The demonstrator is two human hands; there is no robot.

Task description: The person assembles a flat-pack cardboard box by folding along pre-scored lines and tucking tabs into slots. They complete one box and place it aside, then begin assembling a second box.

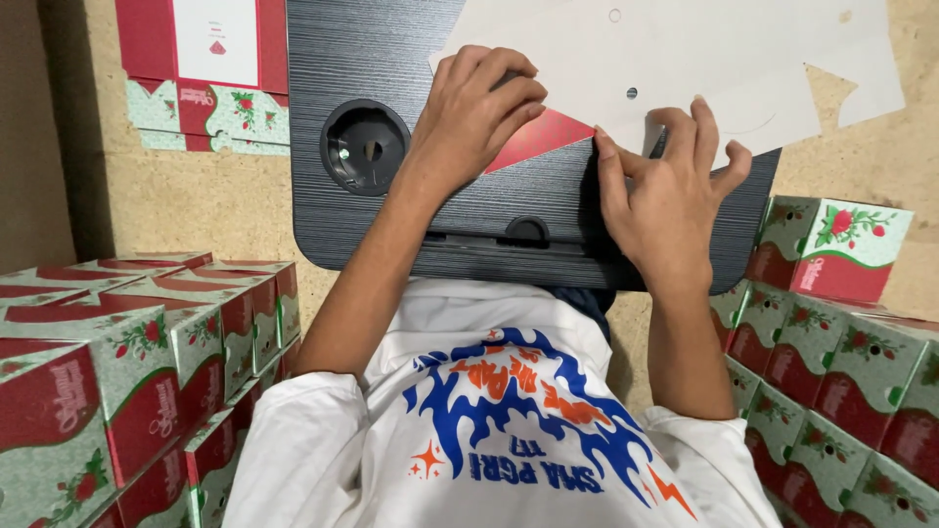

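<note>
A flat, unfolded cardboard box blank, white on its upper side, lies across a small dark lap table. A red printed flap shows at its near edge. My left hand presses down on the blank just above that red flap, fingers curled. My right hand rests on the near edge of the blank to the right, index finger stretched toward the flap's tip and the other fingers spread. Neither hand lifts the blank off the table.
The table has a round cup recess at its left. Stacks of folded red-and-green boxes stand at the left and at the right. Several flat printed blanks lie on the floor at the upper left.
</note>
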